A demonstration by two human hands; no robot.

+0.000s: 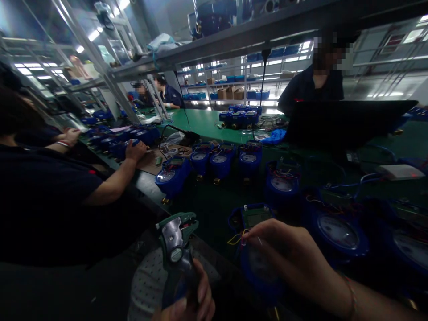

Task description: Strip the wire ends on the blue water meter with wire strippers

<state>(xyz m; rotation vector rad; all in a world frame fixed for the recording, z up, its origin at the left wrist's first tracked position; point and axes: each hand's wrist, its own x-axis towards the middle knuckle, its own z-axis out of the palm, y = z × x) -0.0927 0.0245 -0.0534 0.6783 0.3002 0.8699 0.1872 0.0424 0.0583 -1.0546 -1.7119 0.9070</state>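
My left hand grips the handles of a green wire stripper, jaws pointing up, near the bench's front edge. My right hand rests on a blue water meter and pinches thin wires that come off its green circuit board. The stripper's jaws are a short way left of those wires, not touching them.
Several more blue meters stand in rows on the green bench. A seated person's arm reaches in at left. Another person stands behind an open laptop. A white box lies at right.
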